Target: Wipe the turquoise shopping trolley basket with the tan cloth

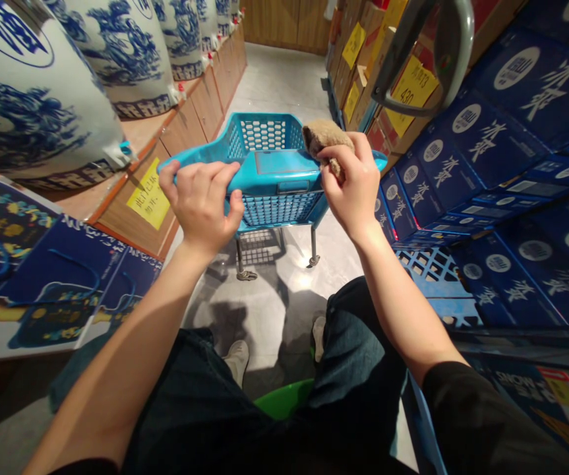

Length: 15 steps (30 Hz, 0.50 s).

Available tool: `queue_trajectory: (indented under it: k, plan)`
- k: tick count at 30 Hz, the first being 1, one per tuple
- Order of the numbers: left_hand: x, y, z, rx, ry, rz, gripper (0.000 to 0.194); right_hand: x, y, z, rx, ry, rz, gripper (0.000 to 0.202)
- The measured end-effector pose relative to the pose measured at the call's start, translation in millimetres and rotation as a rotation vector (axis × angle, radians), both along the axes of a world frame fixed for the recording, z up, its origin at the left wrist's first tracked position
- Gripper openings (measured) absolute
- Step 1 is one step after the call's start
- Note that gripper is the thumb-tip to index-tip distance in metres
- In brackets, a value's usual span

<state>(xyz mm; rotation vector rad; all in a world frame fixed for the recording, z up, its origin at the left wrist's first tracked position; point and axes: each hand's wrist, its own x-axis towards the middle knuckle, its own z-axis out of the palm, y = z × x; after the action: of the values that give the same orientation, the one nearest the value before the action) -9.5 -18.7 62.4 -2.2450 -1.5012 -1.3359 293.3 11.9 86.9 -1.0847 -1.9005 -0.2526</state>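
Observation:
A blue plastic shopping cart [264, 210] on wheels stands in front of me, its handle end toward me. My left hand [202, 198] is closed over the left part of the blue handle, fingers on top and thumb at the near side. My right hand [351, 181] pinches a brown cloth [328, 136], bunched up, against the right part of the handle. Part of the cloth is hidden under the fingers. Between the hands, a flat panel [279, 161] shows on the handle. The visible part of the basket shows only its perforated walls.
Big blue-and-white ceramic jars [31, 99] with taps line a wooden counter [185, 128] on the left. Stacked blue boxes [442, 165] rise on the right, near a grey looped handle [457, 59]. Below me is a green seat-like object [284, 399]. Tiled floor [284, 72] runs ahead.

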Motion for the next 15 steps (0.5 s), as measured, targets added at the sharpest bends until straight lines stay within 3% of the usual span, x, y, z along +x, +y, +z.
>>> queue_trajectory:
  k: [4, 7, 12, 15]
  plan:
    - [-2, 3, -3.0, 0.044, 0.005, 0.012, 0.045, -20, -17, 1.8, 0.034, -0.068, 0.091, 0.033]
    - [-5, 4, -3.4, 0.043, 0.002, 0.006, 0.045, -21, -19, 7.0, 0.050, -0.114, 0.138, 0.033]
    - [-4, 4, -4.6, 0.011, 0.009, -0.018, 0.047, 1, 1, 3.6, 0.038, -0.008, 0.011, 0.026]
    - [-1, 4, -5.6, 0.032, 0.033, -0.009, 0.048, -5, -1, -0.3, 0.020, 0.006, 0.000, 0.025]
